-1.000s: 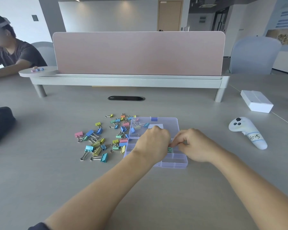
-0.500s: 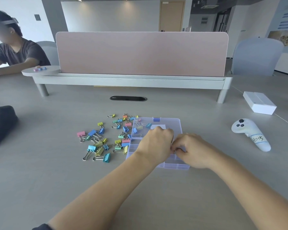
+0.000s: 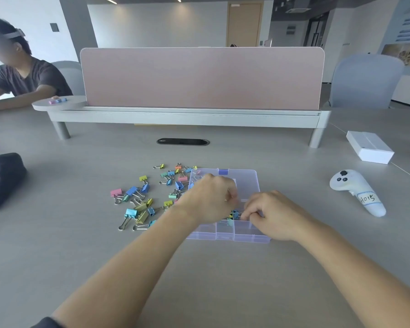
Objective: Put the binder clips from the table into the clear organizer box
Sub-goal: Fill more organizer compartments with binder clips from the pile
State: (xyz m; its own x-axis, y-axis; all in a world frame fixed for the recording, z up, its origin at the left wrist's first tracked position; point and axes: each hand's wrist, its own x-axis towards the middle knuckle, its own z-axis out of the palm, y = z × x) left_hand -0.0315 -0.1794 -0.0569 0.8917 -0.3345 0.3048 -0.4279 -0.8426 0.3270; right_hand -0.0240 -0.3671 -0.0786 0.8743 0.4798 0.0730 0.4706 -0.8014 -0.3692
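I'm holding my left hand (image 3: 208,200) and right hand (image 3: 273,215) over the clear plastic organizer box (image 3: 246,238), fingers curled; I cannot tell what they hold. The small pastel metal binder clips (image 3: 131,212) left of it are probably light and stiff, best pinched by the body.

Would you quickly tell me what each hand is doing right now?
Left hand: fingers curled over the clear organizer box; cannot tell.
Right hand: curled beside a blue binder clip; grip unclear.
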